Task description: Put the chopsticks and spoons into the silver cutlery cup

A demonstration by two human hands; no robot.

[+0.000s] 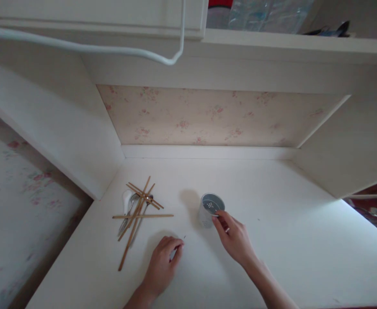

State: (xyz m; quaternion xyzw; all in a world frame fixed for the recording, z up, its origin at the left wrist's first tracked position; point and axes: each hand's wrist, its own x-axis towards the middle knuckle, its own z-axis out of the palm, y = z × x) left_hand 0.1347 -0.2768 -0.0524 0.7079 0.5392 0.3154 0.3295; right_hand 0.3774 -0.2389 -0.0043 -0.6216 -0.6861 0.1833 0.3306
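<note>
A small grey-white cutlery cup point(208, 209) with holes in its bottom stands upright in the middle of the white desk point(288, 240). My right hand point(235, 237) reaches to it from the near right and pinches its near rim with fingertips. My left hand point(163, 261) rests on the desk to the cup's near left, fingers curled together over something small that I cannot make out. Left of both hands lies a loose pile of wooden chopsticks point(140, 210) crossed over a white spoon point(126, 200) and a metal spoon point(131, 207).
The desk sits in a white alcove with a floral back panel point(208, 116) and side walls left and right. A shelf above holds plastic bottles point(259, 15). A white cable point(111, 49) hangs across the top. A floral bedcover point(17, 201) lies beyond the desk's left edge.
</note>
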